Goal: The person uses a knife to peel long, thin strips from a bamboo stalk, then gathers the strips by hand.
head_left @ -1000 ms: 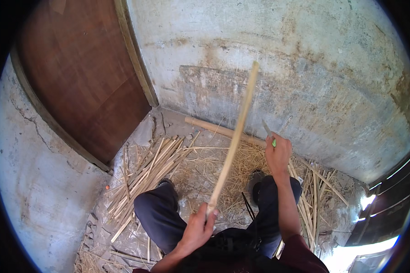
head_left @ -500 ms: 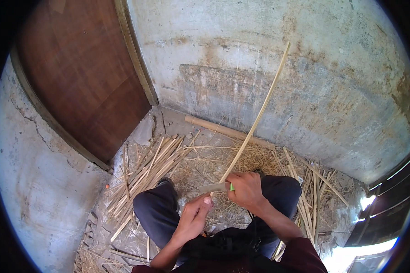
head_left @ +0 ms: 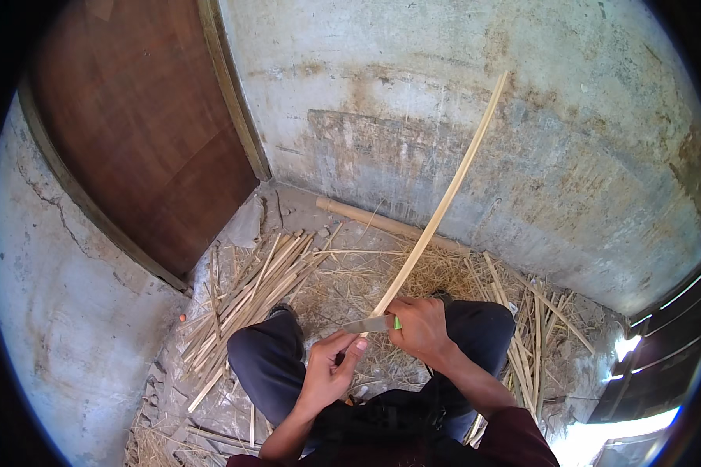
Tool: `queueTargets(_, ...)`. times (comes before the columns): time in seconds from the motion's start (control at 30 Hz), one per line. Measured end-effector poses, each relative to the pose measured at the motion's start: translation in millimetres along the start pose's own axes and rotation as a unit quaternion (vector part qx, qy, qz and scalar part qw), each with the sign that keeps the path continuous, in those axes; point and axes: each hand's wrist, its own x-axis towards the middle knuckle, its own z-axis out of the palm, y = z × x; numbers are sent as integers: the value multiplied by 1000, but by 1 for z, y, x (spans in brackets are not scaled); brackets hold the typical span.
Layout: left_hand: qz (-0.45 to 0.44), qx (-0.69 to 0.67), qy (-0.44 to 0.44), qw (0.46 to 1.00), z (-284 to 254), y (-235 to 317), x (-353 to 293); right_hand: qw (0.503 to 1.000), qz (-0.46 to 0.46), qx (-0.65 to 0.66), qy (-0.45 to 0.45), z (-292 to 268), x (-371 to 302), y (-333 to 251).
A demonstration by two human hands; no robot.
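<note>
A long pale bamboo strip (head_left: 444,204) slants up and away from between my knees, its far end in front of the wall. Pinched at its near end, the strip is in my left hand (head_left: 329,369), with the thumb beside the blade. My right hand (head_left: 420,328) is closed round a knife (head_left: 368,324) with a bit of green showing at its handle. The blade lies crosswise over the strip near its lower end, pointing left toward my left fingers. Most of the handle is hidden in my right fist.
A pile of bamboo strips (head_left: 249,303) lies beyond my left knee, and more strips (head_left: 541,327) lie right of my right knee. Straw-like shavings (head_left: 436,272) cover the floor ahead. A bamboo pole (head_left: 366,219) rests along the wall; a brown door (head_left: 148,117) stands left.
The strip has turned a little, showing a broader face, and its far end has shifted slightly right. My left fingers have moved up closer to the blade, which is tilted differently.
</note>
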Motion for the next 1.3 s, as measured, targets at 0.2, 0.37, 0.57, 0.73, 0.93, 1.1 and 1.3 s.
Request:
queueTargets(0.2, 56, 23, 31, 998, 12, -1, 1, 1000, -18, -6, 14, 4, 0, 4)
queueTargets(0.37, 32, 47, 49, 997, 19, 10, -2, 997, -19, -34, 61, 14, -3, 12)
queueTargets(0.57, 45, 45, 41, 997, 22, 11, 1, 986, -53, 0, 160, 11, 0, 16)
queueTargets(0.73, 39, 16, -7, 999, 12, -8, -25, 908, 210, 20, 362, -27, 27, 113)
queueTargets(0.93, -42, -69, 26, 996, 2, -25, -19, 964, -8, 28, 266, -13, 8, 68)
queueTargets(1.1, -99, -135, -18, 986, 0, -11, -9, 993, -22, 72, 93, -6, -5, 9)
queueTargets(1.3, -81, -139, -19, 987, 8, -11, -9, 1000, -10, 22, 20, 13, -8, 2)
